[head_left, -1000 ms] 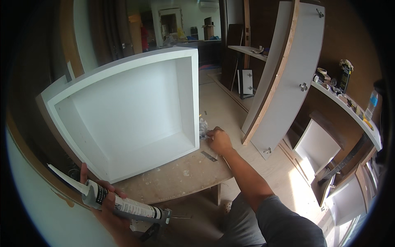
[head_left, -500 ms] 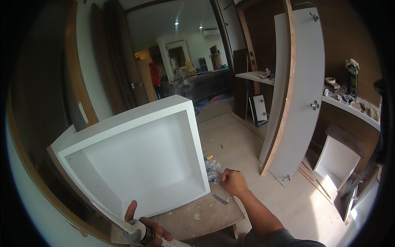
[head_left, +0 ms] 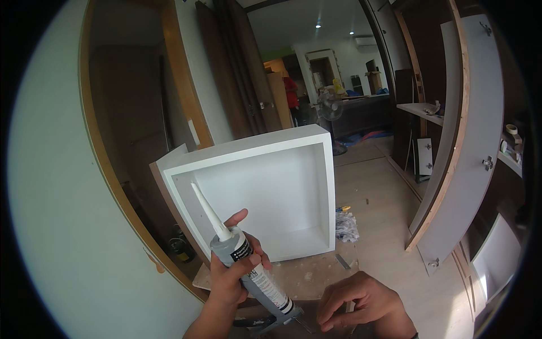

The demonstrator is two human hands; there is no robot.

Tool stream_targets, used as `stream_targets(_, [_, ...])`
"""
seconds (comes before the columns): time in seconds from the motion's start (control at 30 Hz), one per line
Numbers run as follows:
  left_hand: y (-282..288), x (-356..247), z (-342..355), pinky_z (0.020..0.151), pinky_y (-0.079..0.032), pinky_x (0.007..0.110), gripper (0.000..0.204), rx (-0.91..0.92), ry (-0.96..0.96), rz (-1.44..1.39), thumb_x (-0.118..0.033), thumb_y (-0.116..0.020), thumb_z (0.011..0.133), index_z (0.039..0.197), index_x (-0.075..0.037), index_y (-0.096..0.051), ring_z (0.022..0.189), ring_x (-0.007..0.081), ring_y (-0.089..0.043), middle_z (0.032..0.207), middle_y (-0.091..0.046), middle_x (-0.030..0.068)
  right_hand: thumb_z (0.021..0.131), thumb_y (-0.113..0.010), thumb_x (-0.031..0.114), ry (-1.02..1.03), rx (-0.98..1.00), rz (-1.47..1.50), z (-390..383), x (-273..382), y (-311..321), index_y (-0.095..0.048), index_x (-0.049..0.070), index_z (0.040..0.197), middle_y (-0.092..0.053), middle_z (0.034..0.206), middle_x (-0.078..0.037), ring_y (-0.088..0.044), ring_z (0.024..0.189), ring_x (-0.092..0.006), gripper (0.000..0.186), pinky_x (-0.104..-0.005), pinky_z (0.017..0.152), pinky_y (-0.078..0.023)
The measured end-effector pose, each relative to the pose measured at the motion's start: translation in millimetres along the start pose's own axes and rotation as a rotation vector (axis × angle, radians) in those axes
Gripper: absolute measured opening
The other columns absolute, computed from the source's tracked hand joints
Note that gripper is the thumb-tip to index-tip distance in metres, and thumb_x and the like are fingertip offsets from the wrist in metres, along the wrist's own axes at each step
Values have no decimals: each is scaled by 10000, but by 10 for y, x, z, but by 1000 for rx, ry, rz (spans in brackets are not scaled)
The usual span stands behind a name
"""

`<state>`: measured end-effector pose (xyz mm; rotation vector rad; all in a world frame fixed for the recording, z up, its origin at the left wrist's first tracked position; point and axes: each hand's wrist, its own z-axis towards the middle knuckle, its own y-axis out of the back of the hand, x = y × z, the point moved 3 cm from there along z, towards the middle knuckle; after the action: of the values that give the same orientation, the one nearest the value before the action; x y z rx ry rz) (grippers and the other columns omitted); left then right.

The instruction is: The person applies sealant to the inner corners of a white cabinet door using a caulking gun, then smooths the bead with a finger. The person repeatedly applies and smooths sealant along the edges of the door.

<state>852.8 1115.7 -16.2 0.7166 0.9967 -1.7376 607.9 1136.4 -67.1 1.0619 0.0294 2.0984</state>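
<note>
My left hand [head_left: 234, 271] grips a grey caulking gun with a white-and-grey cartridge [head_left: 264, 285], its long white nozzle pointing up across the box opening. My right hand [head_left: 358, 305] has bent, closed fingers just beside the gun's rear rod; whether anything is in them is hidden. An open white box [head_left: 326, 200] stands on its side on a stained board bench [head_left: 302, 271]. A crumpled rag [head_left: 347, 226] with something yellow lies against the box's right side, and a small metal strip [head_left: 342, 261] lies on the bench.
A doorway [head_left: 175, 68] and pale wall [head_left: 51, 169] are at left. Tall white panels with hinges [head_left: 474, 113] lean at right, near a shelf [head_left: 420, 113]. A standing fan [head_left: 330, 106] and a person in red [head_left: 291, 93] are in the room beyond.
My left hand has lifted the caulking gun rightward, nozzle now steeper. My right hand has left the rag and come down toward the gun's rear. The view has swung left.
</note>
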Motion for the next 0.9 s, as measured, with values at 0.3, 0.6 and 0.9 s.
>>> stream_targets(0.3, [-317,631,-762,793,-577,326,693,107,83,302,46,-792,821,1443,21,-487,850,163,-710,950,-678,64,885,-779,-102,22,-736,-179,530,398,-80,-740,-19,1056,-721,1000,-99,-734,912,-153,194,-303,820,-603])
stream_targets(0.6, [-254,724,-1032,823,-564,320,651,120,148,388,-43,-825,847,1427,-38,-529,860,119,-691,903,-697,19,884,-796,11,-100,-692,-214,615,398,-121,-752,-3,1047,-763,891,-61,-749,844,-108,170,-266,779,-622])
stream_targets(0.9, [-153,695,-1102,817,-563,302,664,99,145,397,-17,-813,856,1456,-70,-533,849,99,-684,904,-698,7,934,-721,-56,-196,-570,-351,759,362,-224,-699,-13,981,-710,865,-43,-713,814,-95,68,-254,712,-583])
